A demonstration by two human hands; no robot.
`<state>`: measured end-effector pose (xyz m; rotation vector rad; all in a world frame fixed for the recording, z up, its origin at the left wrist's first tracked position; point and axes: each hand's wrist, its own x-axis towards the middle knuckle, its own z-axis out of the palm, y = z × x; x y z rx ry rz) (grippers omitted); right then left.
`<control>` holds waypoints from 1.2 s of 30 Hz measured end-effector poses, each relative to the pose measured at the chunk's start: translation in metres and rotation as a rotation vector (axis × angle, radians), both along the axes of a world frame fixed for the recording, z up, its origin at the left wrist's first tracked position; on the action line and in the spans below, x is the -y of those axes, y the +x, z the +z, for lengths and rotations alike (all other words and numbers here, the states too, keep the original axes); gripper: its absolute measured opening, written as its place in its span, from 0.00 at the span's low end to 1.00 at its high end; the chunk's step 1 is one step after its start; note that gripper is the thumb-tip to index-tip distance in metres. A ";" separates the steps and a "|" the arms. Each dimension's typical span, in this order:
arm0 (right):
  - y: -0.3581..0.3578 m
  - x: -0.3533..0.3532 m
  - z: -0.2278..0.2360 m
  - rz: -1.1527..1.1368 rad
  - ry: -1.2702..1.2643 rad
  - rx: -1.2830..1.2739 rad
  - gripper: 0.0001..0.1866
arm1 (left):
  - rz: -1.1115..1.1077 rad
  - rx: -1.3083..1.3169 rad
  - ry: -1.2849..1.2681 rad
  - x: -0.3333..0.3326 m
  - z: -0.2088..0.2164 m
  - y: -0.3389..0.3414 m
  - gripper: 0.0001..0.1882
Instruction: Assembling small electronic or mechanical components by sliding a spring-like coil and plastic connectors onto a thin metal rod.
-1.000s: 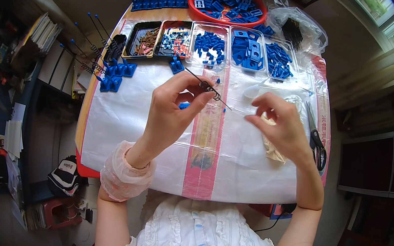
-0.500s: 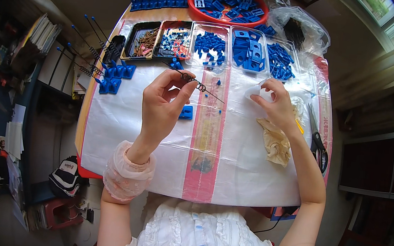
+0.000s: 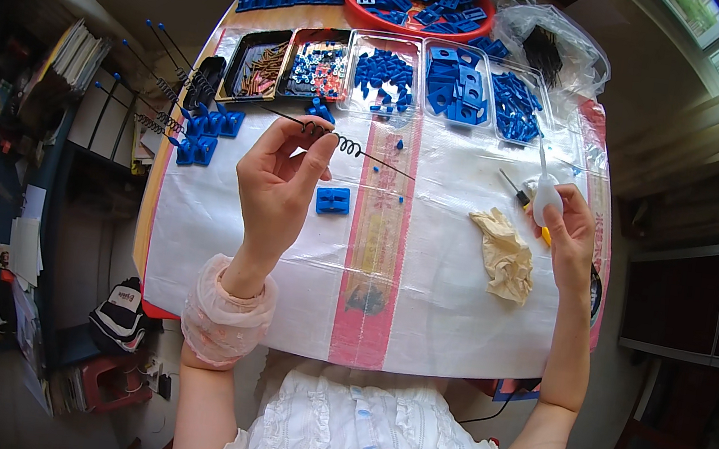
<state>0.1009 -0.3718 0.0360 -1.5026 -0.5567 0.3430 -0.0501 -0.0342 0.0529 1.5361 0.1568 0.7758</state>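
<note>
A black wire with a coiled spring section [image 3: 350,146] is pinched between the thumb and fingers of my left hand [image 3: 279,182], its straight end pointing right. At the right side of the table, my right hand [image 3: 573,244] grips a white squeeze bottle [image 3: 547,199] by its round body, the thin nozzle pointing away from me. Between the hands a blue plastic base [image 3: 333,201] lies on the table. Another small blue part [image 3: 321,110] sits just beyond my left fingers. A crumpled beige cloth or paper [image 3: 505,257] lies left of my right wrist.
Trays of brass-coloured screws [image 3: 265,71], small metal pieces [image 3: 315,69] and blue parts [image 3: 459,88] line the far side. Behind stands a red basin [image 3: 348,0]. Blue bases with spring wires [image 3: 199,135] stand at left. A screwdriver [image 3: 522,196] and partly hidden scissors [image 3: 594,292] lie at right.
My right hand has moved right, and the white squeeze bottle now stands out in it with its nozzle showing. My left hand has shifted slightly left with the spring wire.
</note>
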 end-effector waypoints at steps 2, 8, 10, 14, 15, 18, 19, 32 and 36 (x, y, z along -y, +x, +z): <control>0.000 0.002 -0.003 -0.018 0.068 -0.051 0.09 | 0.011 0.009 -0.001 -0.002 0.000 0.000 0.08; 0.001 0.012 -0.003 -0.004 -0.007 -0.154 0.12 | 0.044 0.011 -0.008 -0.007 -0.002 0.002 0.06; 0.000 0.012 -0.003 0.029 -0.031 -0.161 0.13 | 0.045 0.002 -0.009 -0.007 -0.003 0.003 0.06; -0.001 0.012 -0.001 0.075 -0.105 -0.122 0.14 | 0.000 0.000 -0.044 -0.006 -0.009 0.004 0.07; 0.000 0.013 -0.001 0.076 -0.114 -0.123 0.14 | -0.013 -0.003 -0.051 -0.006 -0.011 0.004 0.07; 0.001 0.013 -0.002 0.074 -0.139 -0.125 0.14 | -0.024 -0.015 -0.057 -0.004 -0.014 0.004 0.08; 0.001 0.013 -0.002 0.069 -0.146 -0.125 0.14 | -0.024 -0.020 -0.057 -0.003 -0.014 0.004 0.09; 0.001 0.009 -0.009 0.061 -0.217 -0.090 0.12 | -0.032 -0.043 -0.079 0.003 -0.012 0.005 0.07; 0.001 0.009 -0.008 0.058 -0.209 -0.090 0.13 | -0.043 -0.039 -0.086 0.000 -0.016 0.005 0.08</control>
